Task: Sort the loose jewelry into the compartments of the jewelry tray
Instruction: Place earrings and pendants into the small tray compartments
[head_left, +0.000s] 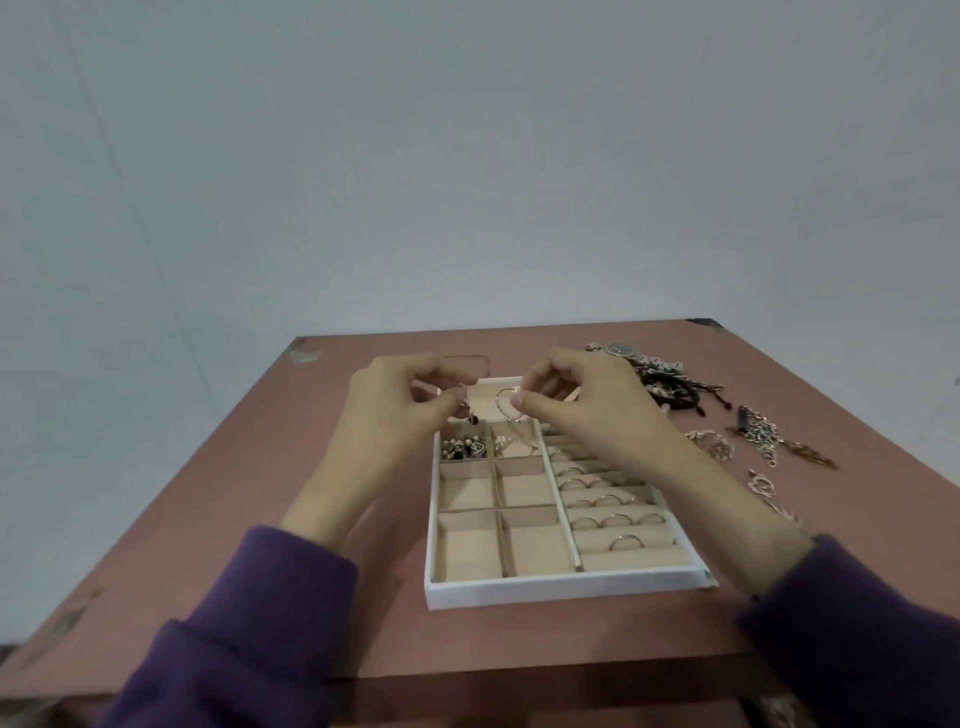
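Observation:
A white jewelry tray (561, 582) with beige compartments lies on the reddish table. Its right-hand slots hold several rings (626, 543). Two far-left compartments hold small earrings and beads (464, 448). My right hand (587, 410) pinches a thin hoop-shaped piece (503, 405) above the tray's far end. Over the tray's far left corner, my left hand (400, 410) pinches a small piece with a dark bead (471, 418) hanging from it. Loose jewelry (753, 431) lies to the right of the tray.
Dark cord bracelets and a watch (660, 379) lie at the far right of the table (260, 493). Chains and pendants (769, 493) are scattered along the right side. A thin rectangular outline (467, 359) shows behind the tray. A pale wall rises beyond the table's far edge.

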